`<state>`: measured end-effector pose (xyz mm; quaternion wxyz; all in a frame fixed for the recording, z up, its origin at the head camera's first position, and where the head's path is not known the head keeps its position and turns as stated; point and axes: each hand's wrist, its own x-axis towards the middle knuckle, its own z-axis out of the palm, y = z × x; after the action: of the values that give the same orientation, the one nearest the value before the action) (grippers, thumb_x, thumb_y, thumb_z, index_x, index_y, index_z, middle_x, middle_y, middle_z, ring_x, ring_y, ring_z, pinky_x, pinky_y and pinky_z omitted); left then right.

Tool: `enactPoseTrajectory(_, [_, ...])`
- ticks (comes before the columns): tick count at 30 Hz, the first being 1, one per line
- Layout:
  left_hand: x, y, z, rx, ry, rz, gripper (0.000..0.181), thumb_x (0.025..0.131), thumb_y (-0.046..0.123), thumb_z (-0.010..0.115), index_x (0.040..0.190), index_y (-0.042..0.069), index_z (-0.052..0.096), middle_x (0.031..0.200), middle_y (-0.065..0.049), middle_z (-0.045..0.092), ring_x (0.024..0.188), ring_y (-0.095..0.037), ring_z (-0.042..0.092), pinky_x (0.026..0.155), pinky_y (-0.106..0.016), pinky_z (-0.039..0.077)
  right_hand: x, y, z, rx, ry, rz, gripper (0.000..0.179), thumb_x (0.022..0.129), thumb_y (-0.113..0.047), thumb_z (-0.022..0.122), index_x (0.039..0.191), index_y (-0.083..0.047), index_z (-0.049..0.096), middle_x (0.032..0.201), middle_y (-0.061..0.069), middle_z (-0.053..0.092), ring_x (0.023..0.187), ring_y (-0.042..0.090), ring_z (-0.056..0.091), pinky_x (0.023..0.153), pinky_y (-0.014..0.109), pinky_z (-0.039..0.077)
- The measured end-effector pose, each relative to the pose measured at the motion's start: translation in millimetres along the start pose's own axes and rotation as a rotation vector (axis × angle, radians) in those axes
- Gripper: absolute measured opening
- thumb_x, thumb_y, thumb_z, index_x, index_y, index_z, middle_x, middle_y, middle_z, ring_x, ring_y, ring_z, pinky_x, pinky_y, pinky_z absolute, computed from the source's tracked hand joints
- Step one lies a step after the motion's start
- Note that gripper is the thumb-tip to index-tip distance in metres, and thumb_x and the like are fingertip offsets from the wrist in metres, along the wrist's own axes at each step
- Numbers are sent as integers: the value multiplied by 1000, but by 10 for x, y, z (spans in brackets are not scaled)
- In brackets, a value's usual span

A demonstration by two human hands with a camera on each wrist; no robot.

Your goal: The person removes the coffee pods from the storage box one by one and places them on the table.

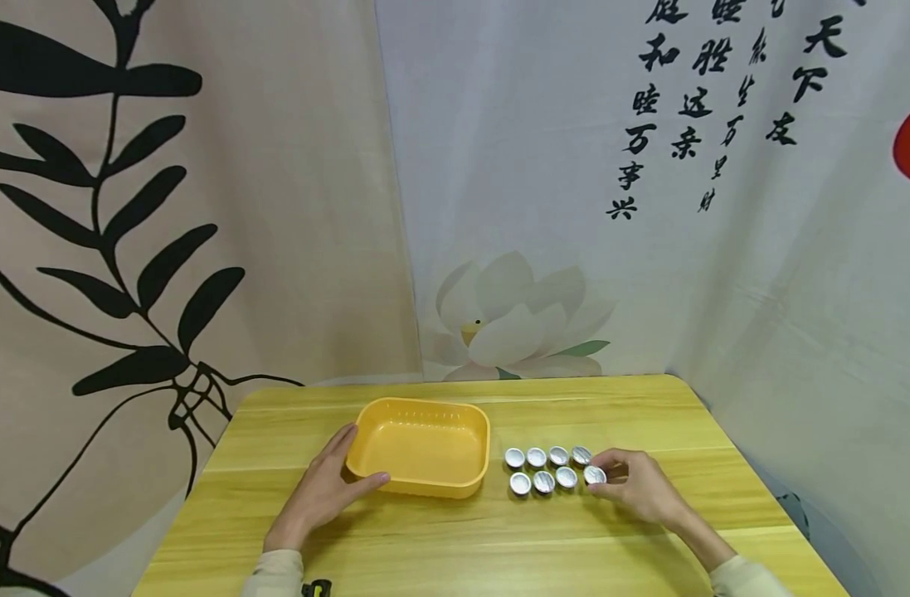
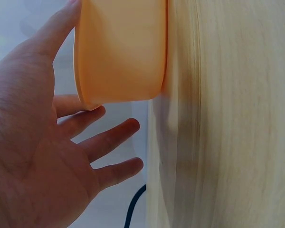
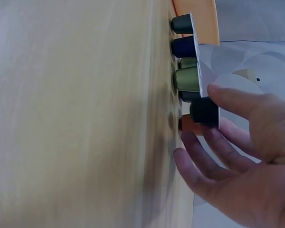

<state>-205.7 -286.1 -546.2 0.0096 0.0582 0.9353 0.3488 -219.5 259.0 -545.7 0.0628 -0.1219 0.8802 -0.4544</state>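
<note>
My left hand point(image 1: 323, 489) rests at the left end of the yellow plastic tray point(image 1: 464, 492). Its thumb lies along the near rim and its fingertips touch the left rim; in the left wrist view the fingers are straight and spread. Between thumb and fingers, my right hand point(image 1: 641, 487) pinches a black coffee capsule point(image 3: 204, 112), silver lid up, at the right end of the near row. That capsule sits higher than its neighbours. An orange capsule point(image 3: 190, 124) shows behind it, and green capsules point(image 3: 186, 79) and a dark blue one point(image 3: 183, 47) stand further along.
Several silver-lidded coffee capsules point(image 1: 536, 458) stand in two short rows right of the tray on the wooden table point(image 1: 440, 547). A printed curtain point(image 1: 320, 207) hangs behind the table's far edge. A small black and yellow object point(image 1: 316, 588) shows beside the left sleeve.
</note>
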Motion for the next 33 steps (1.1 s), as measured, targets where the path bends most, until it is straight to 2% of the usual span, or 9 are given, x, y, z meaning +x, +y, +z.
enactPoseTrajectory(11, [-3,4,2,0,3,-2,125,96,75,78,181,4,20,190,-20,16,173,-53,25,136,-76,32,21,19,89,-96,31,-64,31,93,-17,94,117,-3,80,108,8,83,97,14,79,83,19,66])
enactPoseTrajectory(23, [5,-13,12,-9,6,-4,124,96,73,79,181,5,21,191,-19,17,173,-52,25,136,-76,31,51,22,137,-154,95,-1,33,89,-17,98,114,-5,81,103,5,84,94,16,80,80,21,64])
enactPoseTrajectory(33, [-1,-8,15,-10,10,-2,126,95,76,78,180,3,21,190,-20,17,173,-52,24,136,-76,31,59,45,153,-178,119,-5,32,87,-18,99,113,-7,82,102,2,84,93,14,79,83,25,66])
